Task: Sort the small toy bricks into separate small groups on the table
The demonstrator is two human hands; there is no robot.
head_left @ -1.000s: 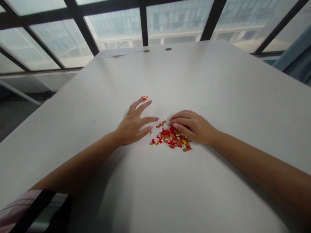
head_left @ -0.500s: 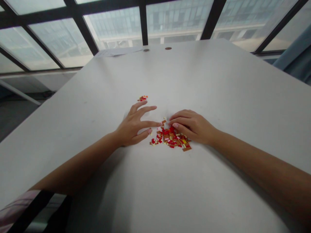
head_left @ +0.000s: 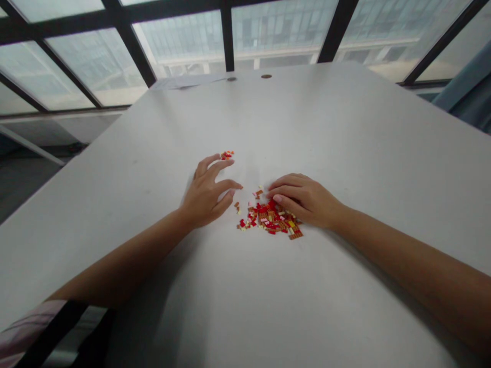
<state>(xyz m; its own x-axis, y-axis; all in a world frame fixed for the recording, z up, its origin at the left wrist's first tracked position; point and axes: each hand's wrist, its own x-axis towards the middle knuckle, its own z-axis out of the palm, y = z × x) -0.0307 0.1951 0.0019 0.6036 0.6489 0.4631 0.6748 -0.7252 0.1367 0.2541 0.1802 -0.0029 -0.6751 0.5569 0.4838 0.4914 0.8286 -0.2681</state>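
Observation:
A heap of small toy building bricks [head_left: 271,217], mostly red and brown with some cream, pink and yellow, lies loosely in the middle of the table. My right hand [head_left: 301,199] rests at its upper right edge, fingers extended close together, the tips by the bricks; what lies under the palm is hidden. Left of the heap, my left hand [head_left: 209,191] is open with spread, bent fingers. Its thumb and index tips are apart, near a few stray brown and cream bricks [head_left: 237,207]. The other fingertips reach beside a smaller pile of red and orange bricks [head_left: 227,155].
The white table [head_left: 326,128] extends toward large dark-framed windows. At its far end are papers [head_left: 184,82] and two round inserts, one of them brown [head_left: 266,76]. A blue-grey curtain [head_left: 471,87] hangs at the right.
My left hand has drawn back leftward from the heap, uncovering stray bricks and more of the small pile. My right hand has stayed nearly still.

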